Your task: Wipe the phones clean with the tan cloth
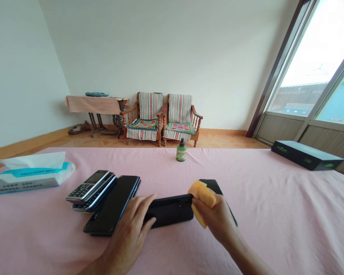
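A black smartphone (170, 212) is held on its long edge, tilted, above the pink cloth. My left hand (132, 225) grips its left end, fingers over the top and thumb on the near face. In my right hand (213, 214) a yellow cloth (203, 194) is pinched against the phone's right end, near the camera bump. Behind my right hand another dark phone (212, 186) lies flat, partly hidden. To the left of my left hand lie dark smartphones (117, 202), stacked. Beside them is a stack of keypad phones (88, 187).
The table has a pink tablecloth (275, 229). A green spray bottle (181, 151) stands near its far edge. A tissue pack (31, 177) lies at the left, a black box (306, 156) at the far right. Two wooden chairs (150, 114) and a covered sewing table (94, 105) stand beyond.
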